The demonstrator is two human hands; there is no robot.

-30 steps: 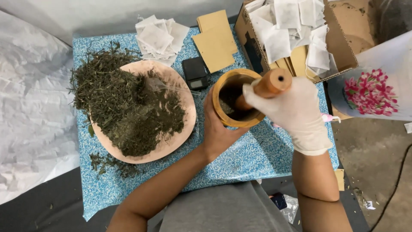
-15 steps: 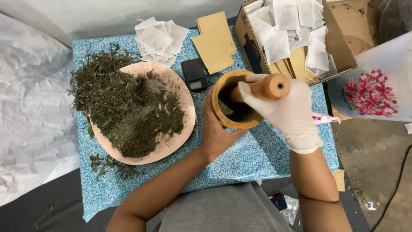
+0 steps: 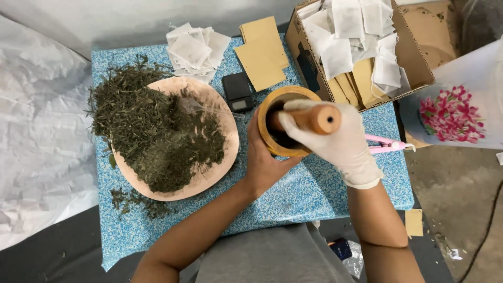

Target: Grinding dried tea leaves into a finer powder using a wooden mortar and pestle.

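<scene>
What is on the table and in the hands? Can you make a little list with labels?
Left hand: bare left hand cups the round wooden mortar
Right hand: white-gloved right hand grips the wooden pestle, its tip in the mortar
Plate: round pink plate heaped with dried green herbs
Table: blue speckled table top
Behind mortar: small black scale, tan paper envelopes, white paper sachets
Right side: cardboard box, pink tool

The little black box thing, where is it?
In the head view, the small black scale sits on the blue table, between the pink plate of dried herbs and the wooden mortar.
</scene>
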